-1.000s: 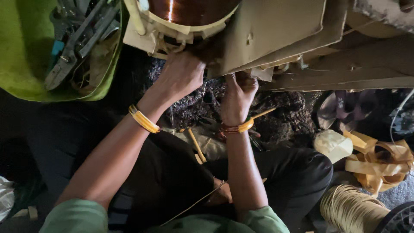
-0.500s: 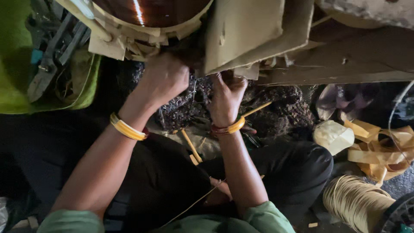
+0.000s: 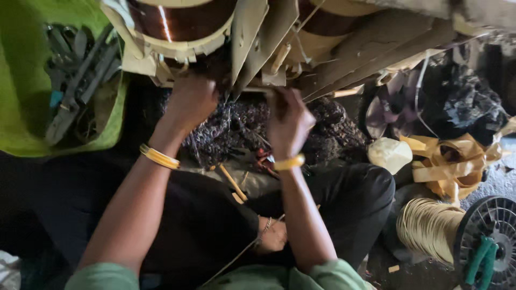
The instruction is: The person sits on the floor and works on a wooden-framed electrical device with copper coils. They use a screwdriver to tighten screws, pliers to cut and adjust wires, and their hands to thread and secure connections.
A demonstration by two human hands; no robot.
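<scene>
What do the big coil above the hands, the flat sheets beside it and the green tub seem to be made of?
The coil looks like enamelled copper wire: reddish-brown and glossy, with a bright glint. The sheets look like stiff matte beige insulating card or pressboard, though I can't be sure. The tub looks like smooth green plastic. The left hand and right hand reach under the coil.

Left hand fingertips vanish behind the paper flaps under the coil, itself cut off by the top edge. Right hand blurred, grip unreadable. Spool clipped at the right edge; tools in the green bag too dim to identify.
</scene>
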